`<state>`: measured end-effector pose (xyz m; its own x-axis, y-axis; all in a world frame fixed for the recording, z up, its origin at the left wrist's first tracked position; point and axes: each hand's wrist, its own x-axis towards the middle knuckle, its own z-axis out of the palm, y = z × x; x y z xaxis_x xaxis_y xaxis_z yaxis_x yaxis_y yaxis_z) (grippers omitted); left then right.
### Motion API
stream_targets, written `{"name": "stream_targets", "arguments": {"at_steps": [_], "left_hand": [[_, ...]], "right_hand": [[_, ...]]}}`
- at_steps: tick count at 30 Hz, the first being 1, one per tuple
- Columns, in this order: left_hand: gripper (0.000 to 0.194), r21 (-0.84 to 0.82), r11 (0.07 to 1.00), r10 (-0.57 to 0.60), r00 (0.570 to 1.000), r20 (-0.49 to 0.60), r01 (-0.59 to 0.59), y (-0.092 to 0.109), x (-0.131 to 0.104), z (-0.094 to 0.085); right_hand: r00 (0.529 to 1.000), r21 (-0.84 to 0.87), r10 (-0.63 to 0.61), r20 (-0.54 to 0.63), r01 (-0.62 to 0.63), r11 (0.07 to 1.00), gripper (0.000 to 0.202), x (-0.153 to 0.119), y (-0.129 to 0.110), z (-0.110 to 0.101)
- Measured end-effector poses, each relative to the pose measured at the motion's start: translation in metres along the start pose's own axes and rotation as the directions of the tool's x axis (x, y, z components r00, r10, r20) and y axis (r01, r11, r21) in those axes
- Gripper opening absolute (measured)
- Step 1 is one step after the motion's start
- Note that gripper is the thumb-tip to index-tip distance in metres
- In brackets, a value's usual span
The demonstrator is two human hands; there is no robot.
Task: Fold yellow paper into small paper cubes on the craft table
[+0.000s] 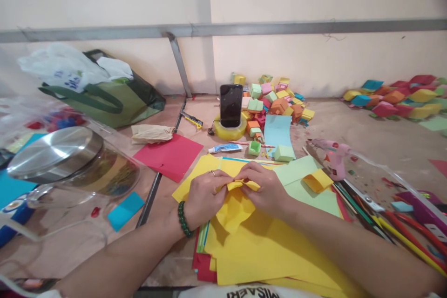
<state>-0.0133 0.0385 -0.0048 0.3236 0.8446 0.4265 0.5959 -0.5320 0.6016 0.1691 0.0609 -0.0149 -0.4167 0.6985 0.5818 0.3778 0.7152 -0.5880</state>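
Note:
A folded piece of yellow paper (236, 209) is held between my two hands, over a stack of coloured sheets (275, 253) with yellow on top. My left hand (207, 195), with a ring and a green bead bracelet (184, 219) at the wrist, pinches the paper's upper left edge. Opposite it, my right hand (267, 189) pinches the upper right part with thumb and fingers. The two hands' fingertips nearly meet at the top fold. To the right, a small folded yellow piece (317, 180) rests on pale green paper (307, 198).
A phone (231, 106) stands on a yellow tape roll (229, 129), beside piled paper boxes (279, 101). On the right are a pink glue gun (333, 156) and scissors (415, 230). A lidded glass jar (117, 172), red sheet (171, 156) and green bag (122, 102) are on the left.

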Motion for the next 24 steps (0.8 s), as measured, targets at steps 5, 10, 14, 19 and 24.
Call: {"name": "stream_targets", "arguments": {"at_steps": [5, 10, 14, 19, 24], "left_hand": [[0.033, -0.078, 0.995, -0.054, 0.997, 0.059, 0.058, 0.0, -0.001, -0.001], [0.023, -0.169, 0.98, -0.092, 0.99, 0.104, 0.109, -0.001, -0.001, -0.001], [0.02, -0.219, 0.957, -0.16, 0.976, 0.146, 0.19, -0.003, 0.003, -0.001], [0.019, -0.261, 0.936, -0.198, 0.967, 0.158, 0.234, -0.006, 0.004, 0.0], [0.018, -0.193, 0.954, -0.197, 0.965, 0.176, 0.23, -0.007, 0.0, 0.005]], "right_hand": [[0.992, 0.062, -0.094, -0.089, 0.1, 0.993, 0.018, 0.001, -0.006, -0.002], [0.99, 0.229, 0.025, -0.138, 0.007, 0.973, 0.011, 0.004, -0.017, -0.008], [0.972, 0.314, 0.169, -0.163, -0.111, 0.943, 0.008, 0.01, -0.022, -0.019], [0.92, 0.315, 0.38, 0.097, -0.391, 0.865, 0.009, 0.015, -0.015, -0.018], [0.857, 0.166, 0.454, 0.244, -0.499, 0.851, 0.005, 0.008, -0.003, -0.003]]}}
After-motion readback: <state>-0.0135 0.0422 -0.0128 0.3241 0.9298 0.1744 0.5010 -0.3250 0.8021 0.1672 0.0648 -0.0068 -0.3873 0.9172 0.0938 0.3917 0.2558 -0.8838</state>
